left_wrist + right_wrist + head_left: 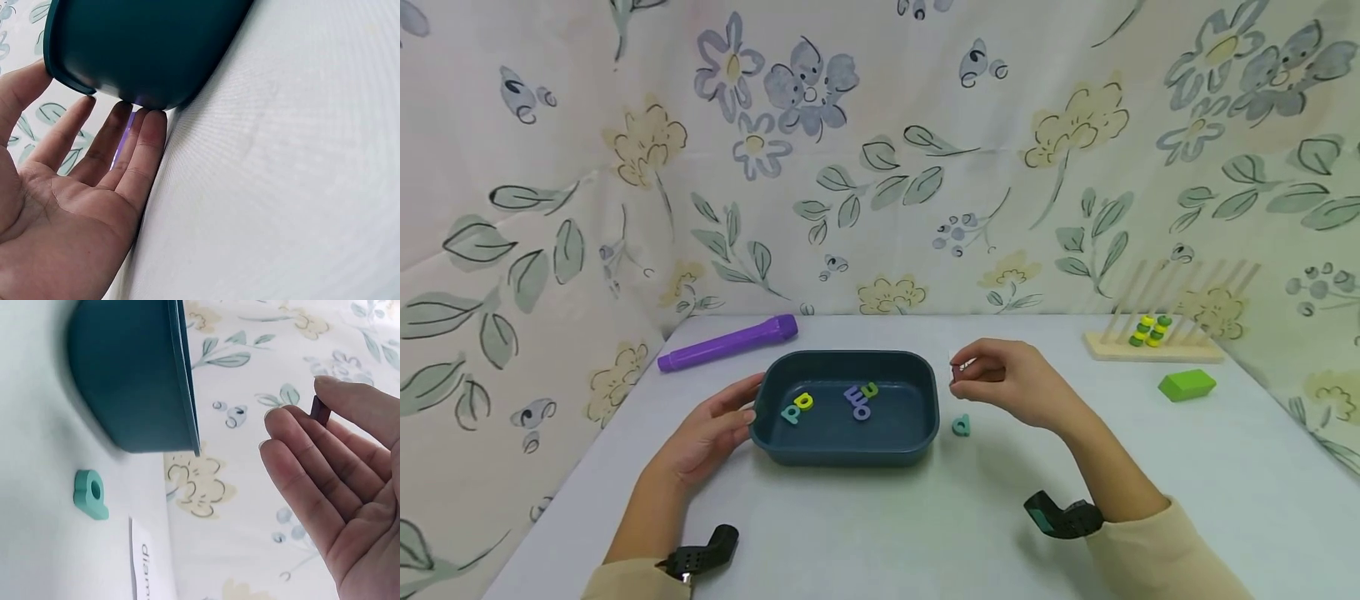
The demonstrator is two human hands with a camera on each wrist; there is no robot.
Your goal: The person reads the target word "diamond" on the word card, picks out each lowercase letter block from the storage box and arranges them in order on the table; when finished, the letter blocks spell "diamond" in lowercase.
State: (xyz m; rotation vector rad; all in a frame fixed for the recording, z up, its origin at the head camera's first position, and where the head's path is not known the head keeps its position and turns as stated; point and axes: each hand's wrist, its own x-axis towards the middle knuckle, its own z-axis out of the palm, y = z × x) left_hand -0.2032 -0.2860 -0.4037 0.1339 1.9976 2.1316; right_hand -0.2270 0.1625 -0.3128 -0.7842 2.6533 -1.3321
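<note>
My left hand (711, 433) rests at the left end of a dark teal tray (842, 457), its fairly straight fingers touching the outer wall and its thumb at the rim. Past the tray's right end, my right hand (1018, 383) pinches a small dark red piece (320, 411) between thumb and fingers; seen edge-on, its shape cannot be told. Inside the tray lie a teal letter (791, 414), a yellow letter (804, 402), a purple letter (853, 395), a green letter (869, 390) and a purple ring-shaped letter (861, 412). Below the right hand, another teal letter (91, 495) lies on the table.
Behind the tray to the left lies a purple tube (726, 343). At the back right stands a wooden peg rack (1150, 348) with green and yellow beads, and a green block (1187, 384) in front. A printed paper strip (142, 562) shows near the teal letter.
</note>
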